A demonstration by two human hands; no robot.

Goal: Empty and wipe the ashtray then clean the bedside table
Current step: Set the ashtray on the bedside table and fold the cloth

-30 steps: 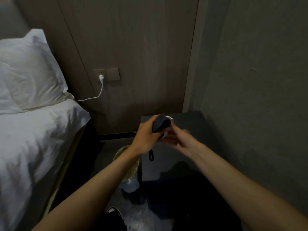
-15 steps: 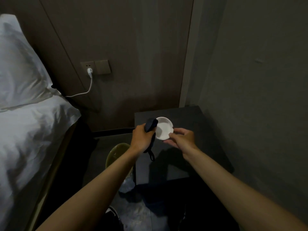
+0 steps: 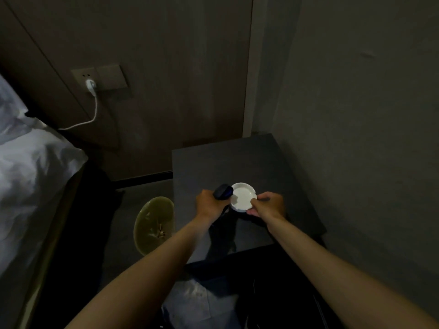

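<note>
Since the earlier pictures, both hands have gone lower and farther over the bedside table (image 3: 280, 167), and the ashtray (image 3: 243, 197), which one second ago was hidden behind the cloth, now shows its white inside. One ashtray is there, round and white, with notches on its rim; I cannot tell if it touches the table top or is just above it. The right hand (image 3: 269, 206) pinches the near right edge of the ashtray between thumb and curled fingers. The left hand (image 3: 209, 205) is closed around one dark cloth (image 3: 223, 191), bunched into a ball, and the cloth touches the left rim of the ashtray (a loose end hangs down under the hand).

On the floor to the left of the table stands one bin (image 3: 154, 224) with a yellowish liner, and a few small bits lie inside, too small to name. On the far wall there are two plates (image 3: 99, 77) side by side; one white charger (image 3: 90, 85) is plugged into the left one, and its cable runs down to the left. At the left edge is one bed with white sheets (image 3: 28, 167).
</note>
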